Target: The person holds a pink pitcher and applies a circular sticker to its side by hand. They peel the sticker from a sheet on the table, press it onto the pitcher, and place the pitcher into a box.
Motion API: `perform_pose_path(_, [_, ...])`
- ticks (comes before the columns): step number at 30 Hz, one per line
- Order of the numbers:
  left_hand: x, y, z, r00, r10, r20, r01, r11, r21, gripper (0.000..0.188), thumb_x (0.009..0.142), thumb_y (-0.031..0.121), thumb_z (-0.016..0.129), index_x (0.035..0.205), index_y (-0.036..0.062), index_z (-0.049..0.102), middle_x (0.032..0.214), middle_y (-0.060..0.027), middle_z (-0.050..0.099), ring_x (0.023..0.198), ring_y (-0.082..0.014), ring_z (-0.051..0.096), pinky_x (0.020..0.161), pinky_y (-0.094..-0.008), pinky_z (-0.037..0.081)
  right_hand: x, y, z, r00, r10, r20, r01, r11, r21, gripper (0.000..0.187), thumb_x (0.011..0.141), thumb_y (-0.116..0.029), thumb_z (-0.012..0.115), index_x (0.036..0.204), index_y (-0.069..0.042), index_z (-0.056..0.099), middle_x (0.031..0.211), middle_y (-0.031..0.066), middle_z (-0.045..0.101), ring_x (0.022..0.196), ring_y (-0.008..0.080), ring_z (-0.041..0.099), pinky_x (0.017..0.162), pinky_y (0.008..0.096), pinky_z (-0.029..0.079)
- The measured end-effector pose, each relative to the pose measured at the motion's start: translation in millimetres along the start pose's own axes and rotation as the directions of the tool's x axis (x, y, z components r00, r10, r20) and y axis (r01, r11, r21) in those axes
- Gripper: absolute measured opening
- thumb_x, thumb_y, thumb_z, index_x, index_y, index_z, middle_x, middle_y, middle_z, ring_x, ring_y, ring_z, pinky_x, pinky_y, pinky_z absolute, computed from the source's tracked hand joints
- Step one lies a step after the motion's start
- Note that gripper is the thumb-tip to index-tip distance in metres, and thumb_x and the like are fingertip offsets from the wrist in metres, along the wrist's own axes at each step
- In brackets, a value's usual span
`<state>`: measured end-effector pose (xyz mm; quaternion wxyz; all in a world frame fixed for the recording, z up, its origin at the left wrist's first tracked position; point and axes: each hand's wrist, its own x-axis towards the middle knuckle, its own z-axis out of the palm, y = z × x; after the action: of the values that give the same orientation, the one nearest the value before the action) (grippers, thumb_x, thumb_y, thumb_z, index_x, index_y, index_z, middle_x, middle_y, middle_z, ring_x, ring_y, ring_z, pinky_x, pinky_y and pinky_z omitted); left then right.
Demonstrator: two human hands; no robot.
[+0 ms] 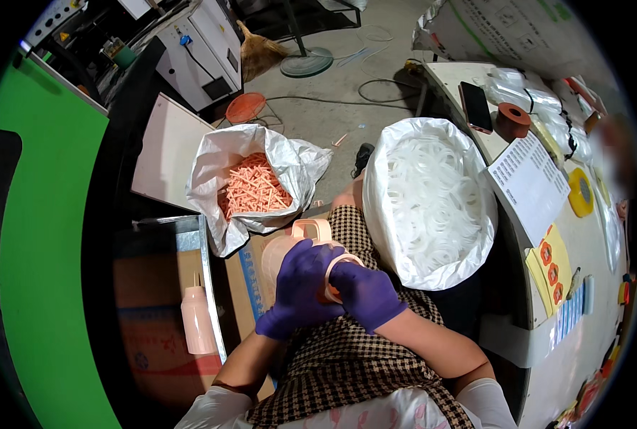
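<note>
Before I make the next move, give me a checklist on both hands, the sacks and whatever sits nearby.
1. Left hand holding the pink container: ok, wrapped over its body.
2. Right hand grip: cannot tell; it is at the container's right end, fingertips hidden.
3. Left sack open: ok, pink sticks visible inside.
4. Right sack open: ok, whitish translucent rings visible inside.
5. Pink bottle-shaped piece apart from both hands: ok, off to the left.
6. Phone away from the hands: ok, on the right-hand table.
</note>
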<state>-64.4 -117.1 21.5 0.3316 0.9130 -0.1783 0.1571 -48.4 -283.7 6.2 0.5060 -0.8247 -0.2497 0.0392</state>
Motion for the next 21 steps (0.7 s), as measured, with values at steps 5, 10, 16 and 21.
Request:
perform_pose_path(5, [8,4,-9,0.999,-0.048,0.017,0.048,0.999,-0.001,0.069,0.06,0.031,0.089,0.117,0.0029,0.061,0.105,-0.0136,0.066,0.099,-0.0356,0.063,0.091,-0.0452,0.048,10,-11,-29,0.984,-0.176,0.005,0.167,0.944,0.285,0.016,0.084,-0.007,0.071,0.099,-0.003,0.067,0.084,0.0123,0.068,0.076,0.0264,0.068,0.073,0.0353,0.055])
perform_pose_path(10, [2,-9,-5,0.997,0.024,-0.074,-0.025,1.0,-0.011,0.074,0.058,0.031,0.09,0.119,0.0026,0.058,0.106,-0.0142,0.064,0.099,-0.0366,0.062,0.091,-0.0451,0.048,-3,1,-54,0.972,-0.017,0.235,-0.097,0.881,0.464,0.012,0.085,-0.007,0.068,0.096,-0.003,0.067,0.087,0.0124,0.068,0.078,0.0201,0.068,0.074,0.0323,0.054])
perform_pose_path(16, [10,1,-4,0.998,0.02,-0.059,-0.025,0.996,-0.081,0.071,0.055,0.024,0.091,0.117,0.0051,0.061,0.104,-0.0129,0.064,0.094,-0.0358,0.062,0.088,-0.0439,0.049,7,11,-29,0.99,-0.1,0.103,0.084,0.985,0.148,0.014,0.08,-0.003,0.067,0.094,-0.005,0.069,0.082,0.0137,0.07,0.073,0.0266,0.07,0.07,0.0343,0.056])
perform_pose_path(21, [11,8,-3,0.999,0.052,0.006,-0.052,0.998,0.04,0.07,0.054,0.025,0.089,0.116,0.0071,0.063,0.103,-0.0115,0.065,0.094,-0.0358,0.061,0.088,-0.044,0.049,16,11,-13,0.976,-0.082,0.2,0.085,0.996,-0.007,0.015,0.076,-0.008,0.071,0.091,-0.011,0.069,0.083,0.0139,0.069,0.076,0.0351,0.068,0.068,0.0405,0.056])
